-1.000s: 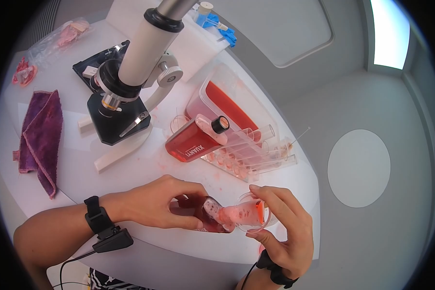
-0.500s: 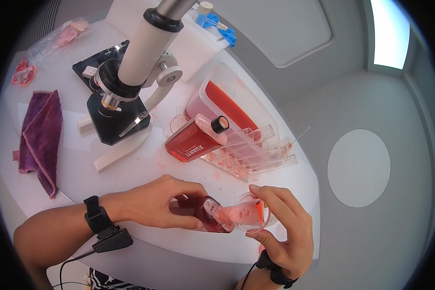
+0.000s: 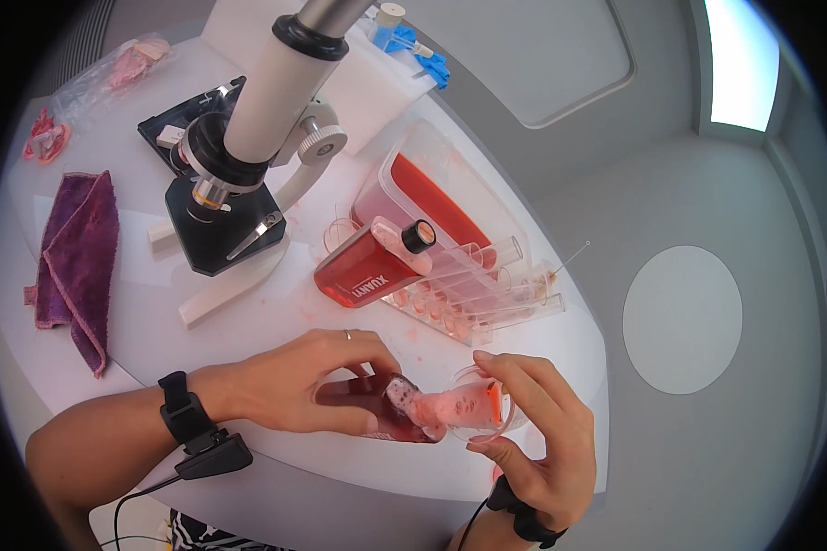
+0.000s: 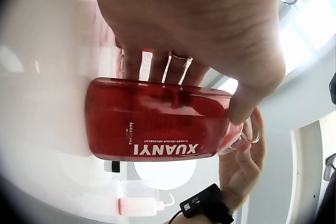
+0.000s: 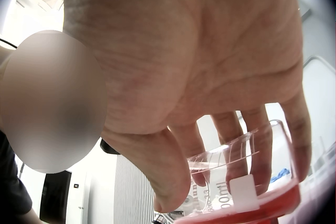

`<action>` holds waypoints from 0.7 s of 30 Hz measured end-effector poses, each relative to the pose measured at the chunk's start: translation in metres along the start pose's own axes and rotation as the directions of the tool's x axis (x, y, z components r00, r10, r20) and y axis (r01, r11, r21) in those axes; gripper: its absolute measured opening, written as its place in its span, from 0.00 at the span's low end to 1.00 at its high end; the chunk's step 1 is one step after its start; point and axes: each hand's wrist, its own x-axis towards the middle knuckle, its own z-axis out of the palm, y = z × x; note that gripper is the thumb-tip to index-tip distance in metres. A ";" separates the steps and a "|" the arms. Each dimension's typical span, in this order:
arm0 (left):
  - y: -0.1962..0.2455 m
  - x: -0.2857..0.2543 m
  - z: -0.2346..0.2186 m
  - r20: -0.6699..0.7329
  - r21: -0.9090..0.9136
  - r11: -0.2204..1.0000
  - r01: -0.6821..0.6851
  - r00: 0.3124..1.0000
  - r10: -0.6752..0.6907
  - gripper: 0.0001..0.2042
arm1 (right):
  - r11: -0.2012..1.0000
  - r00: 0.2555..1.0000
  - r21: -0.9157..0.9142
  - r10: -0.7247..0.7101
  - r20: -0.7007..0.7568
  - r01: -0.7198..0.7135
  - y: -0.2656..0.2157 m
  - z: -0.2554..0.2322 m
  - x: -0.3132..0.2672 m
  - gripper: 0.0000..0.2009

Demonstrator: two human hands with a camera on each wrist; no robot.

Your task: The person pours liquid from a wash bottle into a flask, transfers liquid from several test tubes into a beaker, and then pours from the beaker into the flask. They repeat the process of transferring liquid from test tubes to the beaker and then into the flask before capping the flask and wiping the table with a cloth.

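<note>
My left hand point(image 3: 308, 381) holds a red XUANYI bottle point(image 3: 390, 404) around its sides, thumb on the near face; the left wrist view shows the bottle point(image 4: 157, 121) standing on the table with red liquid inside. My right hand point(image 3: 547, 432) grips a clear beaker point(image 3: 473, 404) between thumb and fingers, tilted with its mouth against the bottle's neck. In the right wrist view, red liquid lies in the graduated beaker point(image 5: 247, 200). The join between beaker and bottle is partly hidden by foam and glare.
A microscope point(image 3: 257, 119) stands behind the left hand. Beyond the bottle are a second, capped red bottle point(image 3: 372, 266), a rack of test tubes point(image 3: 473, 321) and a plastic tub point(image 3: 446, 202) with red contents. A purple cloth point(image 3: 78, 266) lies at left, blue gloves point(image 3: 432, 64) at the back.
The left hand's fingers have shifted on the bottle, rising slightly, and a ring now shows. The right hand and beaker have stayed nearly still.
</note>
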 end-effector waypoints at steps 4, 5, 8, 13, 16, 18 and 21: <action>-0.002 0.001 -0.002 -0.162 0.096 0.982 -0.164 0.971 0.178 0.14 | 1.000 1.000 -0.004 0.004 -0.005 -0.004 0.000 0.000 0.000 0.34; -0.001 0.001 -0.003 -0.216 0.114 0.979 -0.168 0.958 0.189 0.12 | 1.000 1.000 -0.004 0.004 -0.005 -0.004 0.000 0.000 0.000 0.34; 0.003 -0.001 -0.005 -0.306 0.223 0.969 -0.103 0.937 0.170 0.07 | 1.000 1.000 -0.006 0.003 -0.006 -0.003 0.000 0.000 0.000 0.34; 0.000 -0.002 -0.006 -0.328 0.251 0.960 -0.120 0.923 0.202 0.08 | 1.000 1.000 -0.004 0.012 -0.002 -0.012 -0.001 0.000 0.000 0.34; 0.008 0.000 -0.003 -0.302 0.245 0.958 -0.151 0.927 0.224 0.09 | 1.000 1.000 -0.004 0.015 0.000 -0.015 -0.001 -0.001 0.000 0.34; 0.009 0.001 -0.001 -0.304 0.211 0.965 -0.158 0.927 0.218 0.11 | 1.000 1.000 -0.002 0.016 0.000 -0.016 -0.001 0.000 0.000 0.34; 0.006 0.001 -0.001 -0.286 0.163 0.969 -0.186 0.931 0.227 0.16 | 1.000 1.000 0.000 0.015 0.000 -0.015 0.000 0.000 0.000 0.34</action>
